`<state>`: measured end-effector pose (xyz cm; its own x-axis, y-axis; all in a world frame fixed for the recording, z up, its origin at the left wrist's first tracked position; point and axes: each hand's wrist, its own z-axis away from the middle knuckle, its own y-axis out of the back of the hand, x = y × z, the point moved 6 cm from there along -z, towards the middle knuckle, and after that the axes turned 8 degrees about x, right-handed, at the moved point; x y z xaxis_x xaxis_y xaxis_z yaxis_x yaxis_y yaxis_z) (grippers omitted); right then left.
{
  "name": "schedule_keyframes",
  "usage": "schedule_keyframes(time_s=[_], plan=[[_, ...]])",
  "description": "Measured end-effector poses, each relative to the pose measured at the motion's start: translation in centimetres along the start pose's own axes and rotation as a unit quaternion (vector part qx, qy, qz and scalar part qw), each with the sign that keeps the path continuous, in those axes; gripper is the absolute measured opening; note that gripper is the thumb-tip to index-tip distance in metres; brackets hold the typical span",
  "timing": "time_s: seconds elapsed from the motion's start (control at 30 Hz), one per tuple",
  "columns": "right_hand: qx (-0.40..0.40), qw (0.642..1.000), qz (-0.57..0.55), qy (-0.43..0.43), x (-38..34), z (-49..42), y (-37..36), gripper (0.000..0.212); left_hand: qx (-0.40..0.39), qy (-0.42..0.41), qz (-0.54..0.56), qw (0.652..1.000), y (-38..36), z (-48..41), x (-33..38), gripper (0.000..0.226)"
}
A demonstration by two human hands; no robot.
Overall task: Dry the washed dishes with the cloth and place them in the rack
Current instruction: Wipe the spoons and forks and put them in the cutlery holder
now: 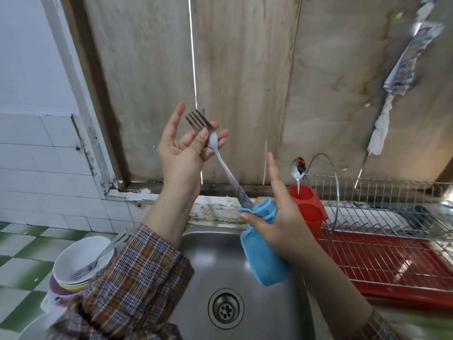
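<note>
Fork (224,165) in left fingers (203,138), cloth (263,253) in right fingers (253,219)

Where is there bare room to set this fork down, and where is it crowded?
Free: the wire slots of the rack right of the red cup, which shows one spoon; the sink basin around the drain. Crowded: the counter left of the sink, with stacked bowls and a fork.

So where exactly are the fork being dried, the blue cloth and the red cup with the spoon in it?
fork (228,174): head view, middle of its bare handle.
blue cloth (262,261): head view, its hanging lower part.
red cup (308,207): head view, its front wall.
</note>
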<state>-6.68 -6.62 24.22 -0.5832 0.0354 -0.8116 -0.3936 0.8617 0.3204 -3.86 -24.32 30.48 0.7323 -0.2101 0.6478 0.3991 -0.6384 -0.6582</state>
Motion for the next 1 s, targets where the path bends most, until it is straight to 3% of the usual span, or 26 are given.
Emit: schedule_keyframes(time_s=[0.1, 0.3, 0.4, 0.5, 0.63, 0.87, 1.0], plan=[[0.052, 0.996, 0.070, -0.003, 1.3, 0.8, 2.8, 0.090, -0.003, -0.032, 0.024, 0.999, -0.9, -0.7, 0.2, 0.050], [0.277, 0.940, 0.169, 0.105, 2.1, 0.5, 10.2, 0.020, -0.043, -0.030, -0.042, 0.998, -4.8, -0.3, -3.5, 0.024], [0.335, 0.899, 0.233, 0.159, 1.8, -0.6, 12.6, 0.016, -0.063, -0.005, -0.069, 0.996, -7.1, -0.2, -7.1, 0.025], [0.296, 0.883, 0.350, 0.099, 3.7, -2.8, 13.4, 0.024, -0.066, 0.015, -0.085, 0.994, -9.0, -0.5, -10.2, 0.026], [0.191, 0.895, 0.402, 0.030, 6.8, -3.9, 12.2, 0.029, -0.046, 0.033, -0.099, 0.994, -10.6, -1.7, -13.7, 0.021], [0.198, 0.894, 0.401, 0.021, 8.5, -3.9, 12.2, 0.040, -0.001, 0.024, -0.211, 0.977, -9.8, -3.5, -20.4, 0.022], [0.190, 0.905, 0.381, 0.016, 8.9, -4.1, 12.3, 0.039, -0.020, 0.038, -0.273, 0.961, -9.0, -2.9, -23.3, 0.021]])
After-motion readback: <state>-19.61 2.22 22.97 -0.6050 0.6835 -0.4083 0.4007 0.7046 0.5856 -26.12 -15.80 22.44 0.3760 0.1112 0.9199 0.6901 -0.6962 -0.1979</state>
